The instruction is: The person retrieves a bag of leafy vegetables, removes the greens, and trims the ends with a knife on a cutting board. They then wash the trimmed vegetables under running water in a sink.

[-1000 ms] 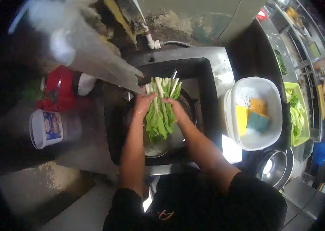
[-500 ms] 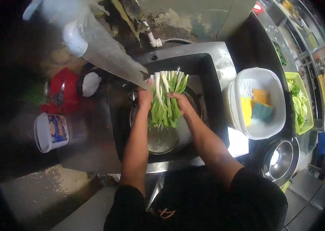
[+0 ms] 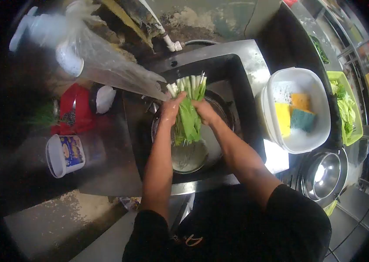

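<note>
Over the sink (image 3: 254, 61), two hands grip a bunch of greens (image 3: 189, 121)

Within the sink's dark basin sits a round vessel (image 3: 187, 172) of cloudy water (image 3: 213, 142). The bunch of greens is held above it, pale stem ends towards the wall, leaves hanging towards the person. The left hand (image 3: 170, 111) has its fingers wrapped round one side of the bunch, near the stems. The right hand (image 3: 206, 112) clasps the opposite side, its fingers partly hidden by leaves. Whether the leaf tips touch the water, I cannot tell.

A clear plastic sheet (image 3: 117, 72) slants down from the upper left, its lower edge ending just beside the left hand. On the desk (image 3: 114, 172) to the left stand a small white tub (image 3: 74, 153) with a blue label and, beyond it, a red container (image 3: 82, 98). Just right of the sink, a larger white tub (image 3: 266, 105) holds yellow, orange and green sponges (image 3: 302, 119). Farther right, a lime-green basket (image 3: 356, 118) carries pale leaves (image 3: 346, 107); nearer the person are shiny metal bowls (image 3: 320, 177).
</note>
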Demonstrator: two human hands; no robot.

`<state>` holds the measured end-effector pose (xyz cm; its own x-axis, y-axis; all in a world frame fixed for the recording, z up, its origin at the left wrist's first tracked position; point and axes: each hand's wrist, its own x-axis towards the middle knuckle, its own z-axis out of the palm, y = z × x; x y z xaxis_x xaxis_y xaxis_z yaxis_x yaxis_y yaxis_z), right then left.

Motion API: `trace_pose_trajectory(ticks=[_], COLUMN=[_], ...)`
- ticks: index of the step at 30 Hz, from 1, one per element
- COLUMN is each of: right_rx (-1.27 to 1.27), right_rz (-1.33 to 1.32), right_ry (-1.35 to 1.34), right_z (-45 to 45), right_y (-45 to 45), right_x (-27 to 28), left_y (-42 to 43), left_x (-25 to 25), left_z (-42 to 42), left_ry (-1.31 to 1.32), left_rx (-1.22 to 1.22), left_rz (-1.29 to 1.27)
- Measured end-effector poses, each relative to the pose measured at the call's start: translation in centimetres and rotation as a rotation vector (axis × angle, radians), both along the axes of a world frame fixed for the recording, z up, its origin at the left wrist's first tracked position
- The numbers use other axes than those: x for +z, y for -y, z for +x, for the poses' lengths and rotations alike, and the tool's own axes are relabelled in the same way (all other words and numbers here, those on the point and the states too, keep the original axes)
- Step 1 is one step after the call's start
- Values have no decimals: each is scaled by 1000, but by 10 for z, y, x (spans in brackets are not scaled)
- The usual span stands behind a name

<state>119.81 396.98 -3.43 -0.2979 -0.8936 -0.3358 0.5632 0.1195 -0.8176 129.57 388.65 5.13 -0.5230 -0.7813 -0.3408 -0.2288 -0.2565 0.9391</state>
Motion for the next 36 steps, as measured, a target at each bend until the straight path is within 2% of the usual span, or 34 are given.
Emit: trace_pose_trajectory(ticks=[3, 4, 7, 8, 11, 14, 17, 18, 19, 20, 21, 23, 24, 25, 26, 27, 29, 30, 32, 33, 35, 36], right_rx=[-108, -109, 42, 14, 49, 1, 49, 87, 124, 295, 327, 388, 465, 480, 491, 494, 273, 218, 95, 69, 28, -89], right_rz=[-141, -177, -43, 4, 50, 27, 36, 29, 22, 198, 174, 123, 121, 124, 125, 125, 11, -28, -113, -42, 108, 7], right_ry=[475, 491, 200, 54, 33, -45, -115, -119, -123, -227, -332, -540, -490, -656, -823, -990, -708, -559, -269, -245, -185, -250], right_z=[-1, -5, -8, -6, -12, -9, -16, -16, -15, -19, -15, -5, -2, -3, -1, -1, -3, -2, 5, 5, 10, 14], right_y=[-16, -20, -12, -8, 0, -4, -18, -23, -28, -35, -41, -48, -41, -45, -48, -48, -39, -39, -33, -25, -12, -6], right_x=[47, 62, 63, 59, 48, 50, 52, 43, 48, 59, 58, 39, -10, -4, 6, 16, 28, 33, 71, 72, 56, 46], left_y=[12, 18, 11, 11, 12, 32, 24, 35, 34, 31, 29, 33, 25, 17, 12, 10, 5, 2, 1, 7, 15, 17], left_x=[13, -9, -8, -3, 13, 2, 9, -9, -6, -4, 0, -18, -17, -16, -16, -13, -2, -3, -5, -4, -17, -20], left_z=[4, 3, -12, -17, -27, -19, -10, 6, 10, 13, 16, 18, 18, 18, 18, 21, 25, 23, 20, 13, 4, 4], left_ry=[-341, -317, 18, 184, 441, 463, 441, 260, 226, 190, 154, 265, 344, 423, 381, 248, -20, -207, -370, -452, -356, -309], left_rx=[-208, -28, 29, -69, -164, -240, 181, 29, -40, -108, -176, -252, -247, -242, -221, -210, -201, -174, -232, -277, -225, -220], left_rz=[302, 346, 78, -168, -611, -642, -336, -247, -163, -81, 1, -142, -240, -340, -386, -208, 161, 238, 343, 387, 276, 262])
